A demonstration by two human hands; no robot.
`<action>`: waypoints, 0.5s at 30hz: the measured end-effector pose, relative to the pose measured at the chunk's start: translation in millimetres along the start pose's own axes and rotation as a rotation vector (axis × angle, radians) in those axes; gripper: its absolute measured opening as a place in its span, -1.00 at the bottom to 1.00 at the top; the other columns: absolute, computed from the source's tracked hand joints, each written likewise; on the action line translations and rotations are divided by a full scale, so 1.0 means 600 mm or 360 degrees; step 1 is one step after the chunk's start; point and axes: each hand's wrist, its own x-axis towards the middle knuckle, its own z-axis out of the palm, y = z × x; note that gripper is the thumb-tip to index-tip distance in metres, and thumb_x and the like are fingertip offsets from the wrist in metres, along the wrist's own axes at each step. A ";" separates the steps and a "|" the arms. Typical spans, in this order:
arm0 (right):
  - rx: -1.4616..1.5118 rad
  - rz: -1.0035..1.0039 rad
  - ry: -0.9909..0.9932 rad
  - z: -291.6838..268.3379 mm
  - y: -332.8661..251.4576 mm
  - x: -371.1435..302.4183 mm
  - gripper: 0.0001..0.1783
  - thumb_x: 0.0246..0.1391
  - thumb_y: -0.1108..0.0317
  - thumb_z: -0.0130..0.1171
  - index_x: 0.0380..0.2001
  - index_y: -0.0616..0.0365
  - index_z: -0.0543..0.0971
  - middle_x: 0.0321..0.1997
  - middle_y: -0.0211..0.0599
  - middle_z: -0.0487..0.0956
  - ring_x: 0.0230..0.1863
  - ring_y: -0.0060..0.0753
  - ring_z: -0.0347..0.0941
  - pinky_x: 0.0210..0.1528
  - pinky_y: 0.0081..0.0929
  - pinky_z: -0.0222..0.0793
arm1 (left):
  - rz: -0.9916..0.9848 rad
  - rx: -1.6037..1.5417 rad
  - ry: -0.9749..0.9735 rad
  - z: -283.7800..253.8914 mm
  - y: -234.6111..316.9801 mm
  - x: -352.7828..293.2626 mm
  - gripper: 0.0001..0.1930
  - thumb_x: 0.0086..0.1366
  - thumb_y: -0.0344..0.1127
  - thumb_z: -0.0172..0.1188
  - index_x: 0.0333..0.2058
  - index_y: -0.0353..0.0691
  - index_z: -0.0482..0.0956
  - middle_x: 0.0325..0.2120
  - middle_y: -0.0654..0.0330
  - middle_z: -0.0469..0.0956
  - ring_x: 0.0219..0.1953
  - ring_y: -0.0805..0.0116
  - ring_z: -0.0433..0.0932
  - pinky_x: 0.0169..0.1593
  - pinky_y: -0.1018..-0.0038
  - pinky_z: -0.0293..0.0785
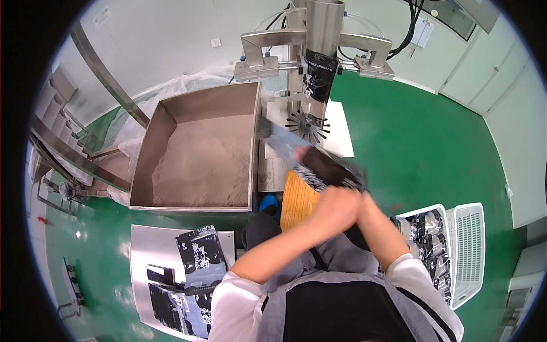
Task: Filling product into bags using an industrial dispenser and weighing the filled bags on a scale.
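Observation:
A black and clear pouch (327, 165), blurred by motion, slants in front of me. My left hand (337, 208) is closed at its near end and crosses over my right wrist. My right hand (300, 153) lies mostly hidden by the pouch; only a pinkish patch, seemingly its fingers, shows at the pouch's edge. Beyond them another black pouch (320, 74) hangs upright under a steel filling tube (325, 25), between two side clamps (370, 65). Below that pouch sits a star-shaped slotted metal plate (307, 126).
At left stands a large steel bin (256, 154) of brownish powder (202, 154). A metal table (139, 245) at lower left carries several flat black pouches (199, 251). White baskets (470, 245) stand at right, one with filled pouches (427, 239). A wooden board (296, 196) is before me.

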 end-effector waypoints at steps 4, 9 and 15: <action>-0.0529 -0.0007 0.0052 0.084 -0.028 0.029 -0.69 -0.04 0.40 0.10 -0.17 0.23 0.51 -0.10 -0.12 0.52 -0.18 -0.25 0.51 -0.09 -0.35 0.43 | 0.0162 -0.0355 -0.0087 0.031 0.075 -0.039 -0.94 -0.05 -0.43 0.07 -0.60 -0.29 0.42 -0.65 0.04 0.47 -0.62 0.13 0.51 -0.55 0.28 0.43; -0.1191 0.0007 0.0063 0.059 -0.039 -0.047 -0.71 -0.06 0.40 0.10 -0.21 0.25 0.52 -0.18 -0.08 0.53 -0.16 -0.19 0.50 -0.03 -0.34 0.40 | 0.0175 -0.0443 -0.0019 0.027 0.089 -0.071 -0.93 -0.08 -0.46 0.10 -0.60 -0.30 0.40 -0.65 0.05 0.46 -0.62 0.11 0.52 -0.57 0.26 0.43; -0.1975 -0.0027 -0.0222 0.063 -0.095 -0.063 -0.73 -0.08 0.40 0.10 -0.27 0.28 0.54 -0.27 -0.03 0.55 -0.14 -0.12 0.50 0.05 -0.33 0.37 | -0.0010 -0.0491 0.0190 -0.017 0.033 -0.061 -0.86 0.06 -0.37 0.10 -0.59 -0.28 0.38 -0.64 0.03 0.45 -0.60 -0.01 0.47 -0.51 0.16 0.39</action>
